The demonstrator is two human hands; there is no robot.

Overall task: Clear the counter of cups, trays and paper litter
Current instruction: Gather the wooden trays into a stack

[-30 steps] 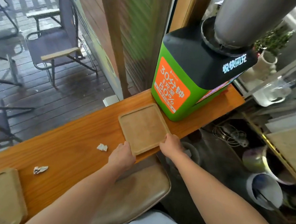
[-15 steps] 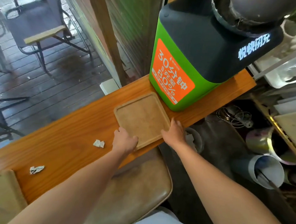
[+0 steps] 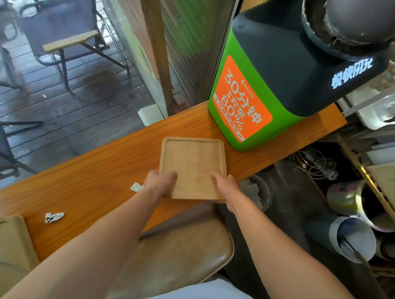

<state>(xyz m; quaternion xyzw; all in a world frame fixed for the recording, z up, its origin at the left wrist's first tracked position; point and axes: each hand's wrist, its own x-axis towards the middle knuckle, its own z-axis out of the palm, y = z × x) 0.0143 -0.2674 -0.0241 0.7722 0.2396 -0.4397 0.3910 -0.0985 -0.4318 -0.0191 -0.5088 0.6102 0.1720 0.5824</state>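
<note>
A square wooden tray (image 3: 192,163) is tilted up off the orange wooden counter (image 3: 92,189), its near edge raised over the counter's front. My left hand (image 3: 158,185) grips the tray's near left corner, thumb on top. My right hand (image 3: 227,189) grips the near right corner the same way. A crumpled white paper scrap (image 3: 137,187) lies on the counter just left of my left hand. A second crumpled scrap (image 3: 54,217) lies farther left. Another wooden tray (image 3: 1,241) shows at the bottom left edge.
A green and black charging station (image 3: 265,91) stands on the counter right behind the held tray. A tan padded stool (image 3: 181,252) sits below the counter's front. A bin with paper (image 3: 255,192) and buckets (image 3: 353,239) stand on the floor to the right.
Both hands closed on the tray's near corners and lifted it off the counter, turning it square to me and drawing it toward the front edge. The view moved closer.
</note>
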